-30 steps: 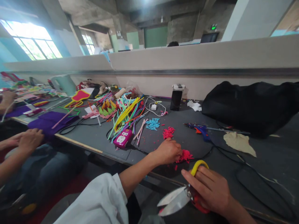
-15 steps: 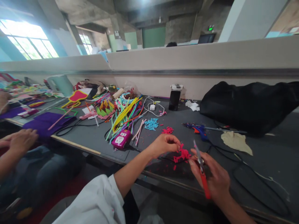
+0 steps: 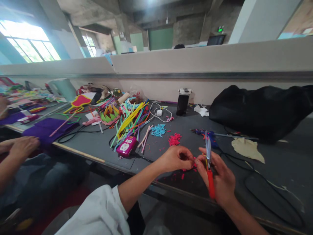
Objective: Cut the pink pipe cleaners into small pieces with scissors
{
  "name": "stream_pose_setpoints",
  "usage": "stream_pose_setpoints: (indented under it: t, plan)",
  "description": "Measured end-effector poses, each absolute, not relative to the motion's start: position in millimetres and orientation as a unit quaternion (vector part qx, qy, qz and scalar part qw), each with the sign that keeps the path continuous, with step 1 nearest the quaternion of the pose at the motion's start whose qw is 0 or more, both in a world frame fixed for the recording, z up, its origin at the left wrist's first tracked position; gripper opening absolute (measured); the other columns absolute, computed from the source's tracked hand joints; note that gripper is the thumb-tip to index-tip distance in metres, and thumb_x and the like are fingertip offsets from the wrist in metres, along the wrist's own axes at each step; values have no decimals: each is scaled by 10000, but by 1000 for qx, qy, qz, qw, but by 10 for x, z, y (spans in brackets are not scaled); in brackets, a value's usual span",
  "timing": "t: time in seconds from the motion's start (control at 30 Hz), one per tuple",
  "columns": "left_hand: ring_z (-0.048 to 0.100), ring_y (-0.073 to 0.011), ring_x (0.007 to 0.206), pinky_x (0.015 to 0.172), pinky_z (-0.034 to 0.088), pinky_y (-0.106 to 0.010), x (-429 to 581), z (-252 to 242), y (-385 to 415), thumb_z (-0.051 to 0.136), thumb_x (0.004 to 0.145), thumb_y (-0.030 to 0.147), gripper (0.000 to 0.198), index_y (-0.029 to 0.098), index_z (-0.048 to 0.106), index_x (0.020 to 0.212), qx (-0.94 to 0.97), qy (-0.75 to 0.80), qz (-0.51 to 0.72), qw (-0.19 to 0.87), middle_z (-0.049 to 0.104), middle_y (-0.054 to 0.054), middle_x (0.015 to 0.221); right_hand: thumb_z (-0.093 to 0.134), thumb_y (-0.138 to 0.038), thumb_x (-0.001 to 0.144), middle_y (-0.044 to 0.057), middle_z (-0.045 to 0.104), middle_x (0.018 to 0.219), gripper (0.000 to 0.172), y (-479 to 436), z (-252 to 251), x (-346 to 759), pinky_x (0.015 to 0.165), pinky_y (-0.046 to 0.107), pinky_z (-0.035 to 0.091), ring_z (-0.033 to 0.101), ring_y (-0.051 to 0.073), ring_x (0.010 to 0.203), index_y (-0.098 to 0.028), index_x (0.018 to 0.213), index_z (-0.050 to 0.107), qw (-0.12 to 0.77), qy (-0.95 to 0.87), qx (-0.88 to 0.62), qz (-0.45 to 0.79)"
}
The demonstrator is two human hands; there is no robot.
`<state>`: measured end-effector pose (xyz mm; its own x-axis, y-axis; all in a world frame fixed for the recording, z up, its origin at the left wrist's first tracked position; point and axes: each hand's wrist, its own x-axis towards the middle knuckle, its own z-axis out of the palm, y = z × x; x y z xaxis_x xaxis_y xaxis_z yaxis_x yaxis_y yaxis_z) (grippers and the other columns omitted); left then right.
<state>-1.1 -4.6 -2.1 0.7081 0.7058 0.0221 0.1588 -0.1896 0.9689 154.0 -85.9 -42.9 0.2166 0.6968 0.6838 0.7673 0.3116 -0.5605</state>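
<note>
My left hand (image 3: pixel 176 159) is closed in a pinch on a small red scrap (image 3: pixel 193 162) just above the dark grey table (image 3: pixel 97 143). My right hand (image 3: pixel 220 178) grips red-handled scissors (image 3: pixel 209 166), blades pointing up and edge-on to me, right beside the left fingertips. The two hands almost touch over scattered red bits (image 3: pixel 182 176). A small pile of red cuttings (image 3: pixel 174 139) lies just beyond them.
Blue cuttings (image 3: pixel 158 130), a bundle of coloured pipe cleaners (image 3: pixel 130 119), a pink power strip (image 3: pixel 126 146), a blue glue gun (image 3: pixel 207 134), a black bottle (image 3: pixel 183 102) and a big black bag (image 3: pixel 264 109) lie on the table. Another person's hands (image 3: pixel 22 147) are at left by purple felt (image 3: pixel 46 127).
My right hand has lifted the scissors from below the table edge and turned them upright. Both hands have come together, and the left has closed on red scraps.
</note>
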Motion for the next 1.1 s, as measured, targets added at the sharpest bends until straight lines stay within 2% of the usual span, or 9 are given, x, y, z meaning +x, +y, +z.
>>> stream_pose_setpoints:
  t: [0.2, 0.37, 0.47, 0.67, 1.1]
  plan:
    - [480, -81, 533, 540, 354, -212, -22, -54, -30, 695, 666, 193, 75, 131, 652, 663, 702, 288, 304, 576, 562, 32, 571, 610, -365, 872, -5, 696, 914, 328, -825, -375, 1496, 707, 205, 541, 677, 108, 701, -224, 1167, 591, 525, -614, -590, -19]
    - [507, -86, 600, 616, 371, -229, -55, -38, 71, 784, 601, 244, 165, 141, 682, 680, 494, 293, 444, 688, 623, 11, 649, 576, -416, 884, 35, 700, 972, 358, -748, -454, 1471, 738, 259, 541, 684, 146, 745, -200, 1170, 583, 500, -617, -607, -19]
    - [462, -71, 556, 594, 346, -229, -89, 18, 113, 805, 587, 241, 174, 141, 685, 663, 426, 273, 494, 707, 582, 24, 587, 541, -416, 896, 64, 691, 1042, 351, -692, -546, 1465, 760, 286, 533, 683, 178, 837, -193, 1163, 585, 462, -646, -607, -44]
    - [483, -73, 576, 587, 358, -217, -129, 82, 85, 787, 653, 251, 149, 138, 701, 700, 441, 274, 531, 670, 596, 14, 620, 520, -383, 902, 24, 685, 1015, 305, -674, -614, 1440, 707, 266, 518, 670, 173, 862, -246, 1166, 584, 393, -659, -641, -5]
    - [543, -93, 615, 625, 412, -230, -204, 89, 114, 803, 641, 223, 134, 143, 716, 706, 466, 261, 518, 668, 650, -6, 666, 525, -298, 887, 49, 689, 1058, 296, -666, -655, 1482, 704, 253, 517, 668, 180, 900, -220, 1163, 599, 401, -688, -603, -36]
